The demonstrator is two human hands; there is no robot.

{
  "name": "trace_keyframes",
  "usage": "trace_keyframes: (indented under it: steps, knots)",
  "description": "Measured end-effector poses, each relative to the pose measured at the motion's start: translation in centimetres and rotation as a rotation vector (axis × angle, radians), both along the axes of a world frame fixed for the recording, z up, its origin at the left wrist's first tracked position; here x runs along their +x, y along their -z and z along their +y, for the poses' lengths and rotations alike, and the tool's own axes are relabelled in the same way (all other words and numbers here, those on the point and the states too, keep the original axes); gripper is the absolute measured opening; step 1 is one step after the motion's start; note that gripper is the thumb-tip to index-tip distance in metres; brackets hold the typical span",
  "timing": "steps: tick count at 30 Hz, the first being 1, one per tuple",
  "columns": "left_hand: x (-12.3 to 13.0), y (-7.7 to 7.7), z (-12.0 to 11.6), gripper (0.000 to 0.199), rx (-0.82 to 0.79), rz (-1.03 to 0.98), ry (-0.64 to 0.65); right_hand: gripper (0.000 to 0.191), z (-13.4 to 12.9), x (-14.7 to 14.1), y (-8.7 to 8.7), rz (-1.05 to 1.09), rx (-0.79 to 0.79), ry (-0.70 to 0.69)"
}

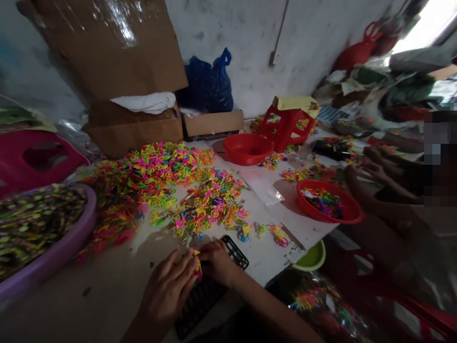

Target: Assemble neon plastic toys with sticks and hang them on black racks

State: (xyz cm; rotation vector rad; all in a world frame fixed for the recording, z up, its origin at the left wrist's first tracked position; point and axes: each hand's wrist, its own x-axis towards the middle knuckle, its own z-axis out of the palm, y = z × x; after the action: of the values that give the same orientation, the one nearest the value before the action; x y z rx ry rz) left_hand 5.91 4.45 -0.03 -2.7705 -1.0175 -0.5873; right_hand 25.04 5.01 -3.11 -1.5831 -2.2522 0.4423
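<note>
Right at the near edge of the worktop (110, 286), the left hand (169, 281) and right hand (217, 259) are close together over a black plastic rack (236, 252). Between them is a small yellow-and-pink plastic piece (197, 267). Left fingers are laid long and side by side, right ones curled in. It's pretty dim and the fingers cover a lot, so I honestly can't tell which hand is pinching the thing.

My read: the step in hand is fiddly two-handed work on that one piece at the rack, and the next move calls for fingertip control more than force.

Just beyond the hands sits a big heap of bright plastic pieces (167, 166), with a purple tub (91, 205) of more bits to the left. Further right there are two red bowls (352, 212), a clear bag (262, 186) and a red stool (278, 128). Cardboard boxes (132, 128) and a blue bag (210, 85) line the scuffed wall (250, 62), and someone else's arms (378, 166) reach in at far right.
</note>
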Motion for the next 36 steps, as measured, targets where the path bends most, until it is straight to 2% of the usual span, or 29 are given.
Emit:
trace_keyframes:
  steps: [2,4,5,7,9,10,12,14,15,17,18,19,21,23,24,26,29,31,32,34,36]
  knots:
    - [-0.1,-0.1,0.0,0.044,-0.033,-0.007,0.026,0.018,0.5,2.4,-1.2,-0.028,0.033,0.107]
    - [-0.4,-0.7,0.2,0.047,-0.104,-0.067,0.061,0.019,1.0,5.2,-2.1,-0.179,0.041,0.369]
    - [-0.6,-1.1,0.3,0.046,-0.141,-0.136,0.057,0.017,1.2,6.5,-2.4,-0.268,0.031,0.454]
    - [-1.1,-2.4,0.5,0.038,-0.207,-0.353,-0.031,0.014,1.3,8.2,-2.9,-0.376,0.009,0.483]
    - [-1.4,-4.2,0.3,0.032,-0.329,-0.611,-0.207,0.013,0.9,8.5,-3.5,-0.367,0.057,0.431]
    - [-1.4,-5.2,0.1,0.032,-0.449,-0.725,-0.299,0.013,0.4,8.1,-4.0,-0.318,0.139,0.407]
    - [-0.7,-7.0,-0.7,0.040,-0.827,-0.881,-0.409,0.014,-0.8,6.5,-5.4,-0.159,0.382,0.307]
    - [0.5,-8.1,-1.7,0.046,-1.254,-0.909,-0.362,0.016,-2.1,4.2,-7.1,0.029,0.613,0.096]
    - [1.1,-8.3,-2.1,0.045,-1.391,-0.909,-0.315,0.016,-2.7,3.1,-7.9,0.097,0.671,-0.035]
    - [2.1,-8.3,-2.8,0.040,-1.492,-0.954,-0.264,0.017,-3.7,1.3,-9.0,0.218,0.702,-0.239]
    - [2.3,-8.0,-3.0,0.038,-1.485,-0.993,-0.271,0.018,-4.1,0.5,-9.2,0.302,0.687,-0.264]
    - [2.5,-7.7,-3.2,0.037,-1.463,-1.030,-0.289,0.019,-4.4,-0.1,-9.2,0.412,0.648,-0.221]
    - [2.7,-6.9,-3.4,0.038,-1.416,-1.063,-0.320,0.017,-4.9,-1.2,-8.7,0.676,0.481,-0.011]
    - [2.9,-6.1,-3.6,0.039,-1.368,-1.052,-0.310,0.019,-5.1,-2.2,-7.9,0.890,0.229,0.160]
    - [3.0,-5.8,-3.6,0.037,-1.335,-1.035,-0.292,0.022,-5.2,-2.6,-7.6,0.960,0.112,0.185]
    - [2.9,-5.5,-3.4,0.031,-1.243,-0.942,-0.246,0.028,-5.0,-2.9,-7.3,1.045,-0.031,0.144]
    - [1.3,-5.9,-2.2,0.022,-1.011,-0.695,-0.307,0.030,-4.1,-1.6,-6.5,1.065,-0.055,0.174]
    - [-0.2,-6.0,-0.9,0.019,-0.826,-0.568,-0.396,0.030,-3.2,0.1,-5.1,0.998,0.000,0.321]
    - [-0.9,-5.9,-0.3,0.020,-0.744,-0.527,-0.390,0.031,-2.7,0.9,-4.1,0.956,0.021,0.411]
    - [-1.6,-5.1,0.5,0.025,-0.651,-0.450,-0.268,0.034,-2.0,1.8,-1.9,0.894,0.040,0.561]
    - [-1.6,-3.8,0.8,0.033,-0.632,-0.392,-0.125,0.037,-1.5,1.8,0.0,0.879,0.061,0.633]
